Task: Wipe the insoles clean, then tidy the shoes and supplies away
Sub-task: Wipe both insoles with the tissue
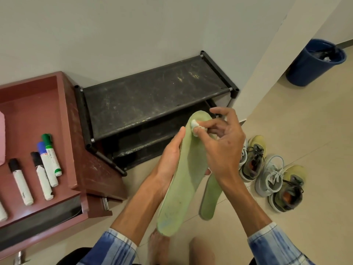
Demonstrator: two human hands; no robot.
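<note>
At your far left, the reddish-brown worktop (63,104) has a raised rim and carries four markers lying side by side. From the left they are the first black marker (20,181), the second black marker (42,175), the blue marker (47,164) and the green marker (52,154). A pink object (2,138) is cut off by the left edge.

Just beside the worktop's corner, the black shoe rack (152,96) stands against the wall, its top shelf scuffed and dusty.

In front of the rack, your left hand (169,159) grips the green insole (183,178) along its left edge. The thumb lies up the side and the fingers curl behind, so that one fingertip (207,171) shows past the right edge. The insole is held toe up, with its heel down near your bare foot (158,245).

Your right hand (223,148) pinches the white wad (196,128) between thumb and forefinger and presses it against the insole near the toe. Its other fingers are loosely spread.

Below that wrist the second insole (211,197) shows, partly hidden. You cannot tell whether it lies on the floor or is held.

Further right, the first shoe (252,163) and the second shoe (284,190), both grey and yellow, sit side by side on the tiled floor (315,140) with loose laces. At the top right, well apart from them, the blue bin (305,71) stands by the wall corner.
</note>
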